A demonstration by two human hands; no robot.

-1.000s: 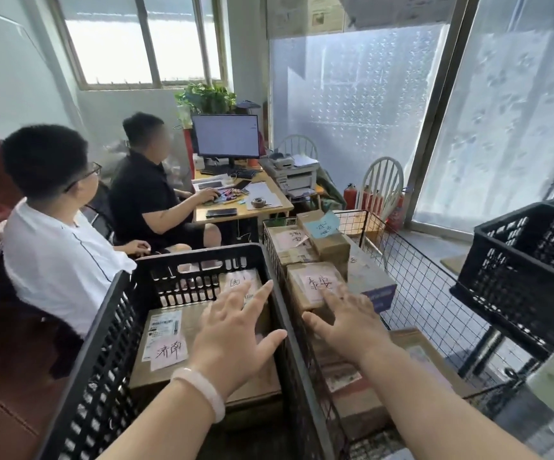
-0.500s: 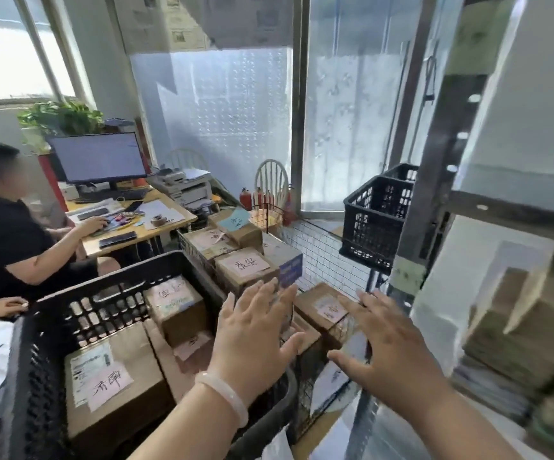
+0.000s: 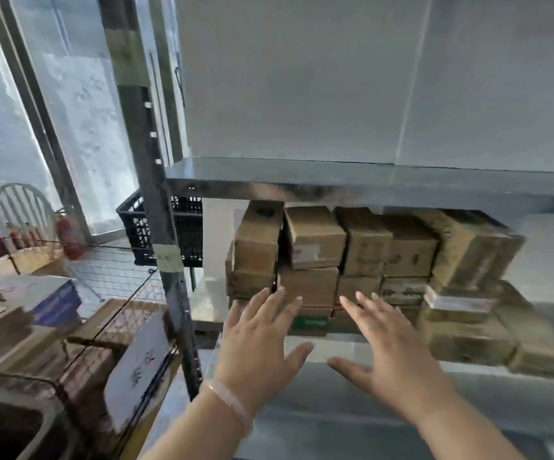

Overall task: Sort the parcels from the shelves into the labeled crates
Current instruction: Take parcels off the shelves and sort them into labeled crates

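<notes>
Since a second ago the view has swung right, from the black crate of labelled boxes and the seated people to the metal shelf unit [image 3: 335, 180], and both hands have come with it. The left hand [image 3: 255, 346], with a pale bracelet [image 3: 232, 403] at the wrist, is flat and wide open, fingers spread, holding nothing. The right hand [image 3: 392, 356] is spread the same way and is also empty. Both are raised in front of the parcels [image 3: 315, 240], brown cardboard boxes stacked in rows under the shelf board. Whether the fingertips touch the lowest boxes cannot be told through the blur. A flat pale-topped packet [image 3: 455, 303] lies on the stack's lower right part. Left of the dark upright post [image 3: 156, 227], the wire-mesh bin [image 3: 116, 270] holds more cardboard boxes [image 3: 13, 343] and a blue-and-white carton [image 3: 53, 300], with a white handwritten card [image 3: 136, 370] at its near corner. Behind the post stands a black slatted crate [image 3: 186, 234]; its contents are hidden. Red fire extinguishers [image 3: 70, 237] and a white chair [image 3: 23, 207] stand by the frosted glass.
</notes>
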